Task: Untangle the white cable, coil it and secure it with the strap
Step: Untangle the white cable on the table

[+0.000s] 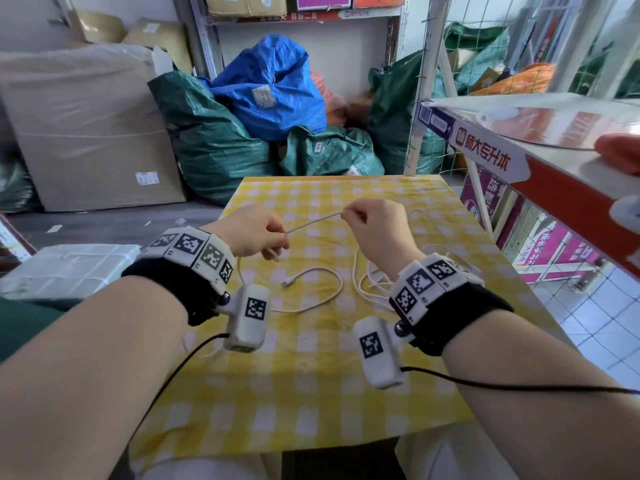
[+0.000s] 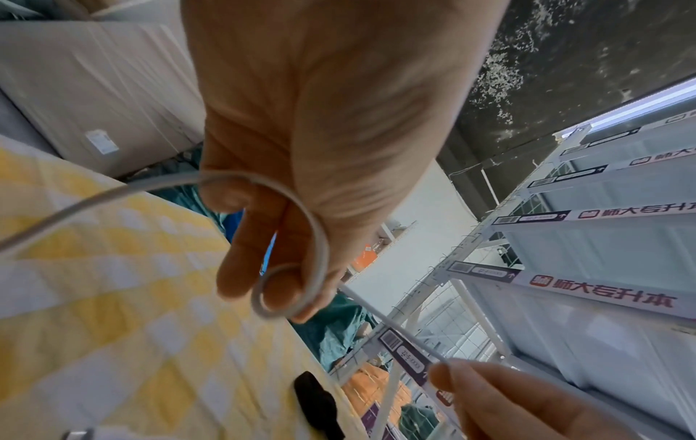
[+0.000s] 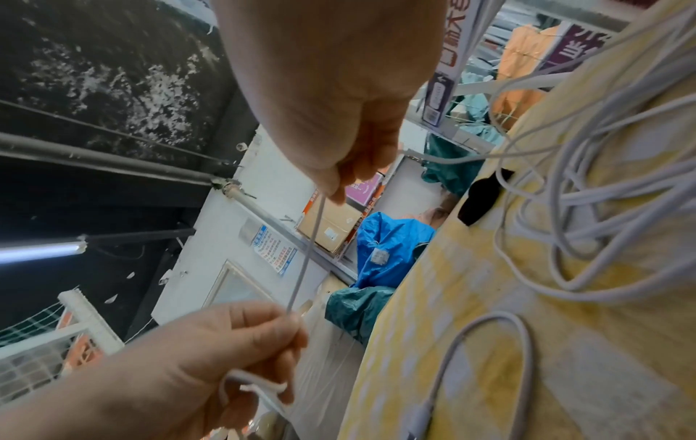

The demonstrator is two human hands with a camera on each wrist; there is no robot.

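The white cable (image 1: 313,222) is stretched in a short straight span between my two hands above the yellow checked table (image 1: 311,393). My left hand (image 1: 282,237) pinches one end of that span, and in the left wrist view the cable (image 2: 318,238) curls in a small loop round its fingers. My right hand (image 1: 346,214) pinches the other end between thumb and fingertips. The rest lies on the cloth: a loose loop ending in a connector (image 1: 287,282), and a tangle (image 3: 602,184) under my right wrist. A black strap (image 3: 482,198) lies near the table's far edge.
A red and white shelf (image 1: 519,157) juts over the table's right side. Green sacks (image 1: 214,143) and a blue sack (image 1: 270,84) pile up behind the table, with a large wrapped box (image 1: 90,133) at the left. A wrapped parcel (image 1: 65,271) sits by my left forearm.
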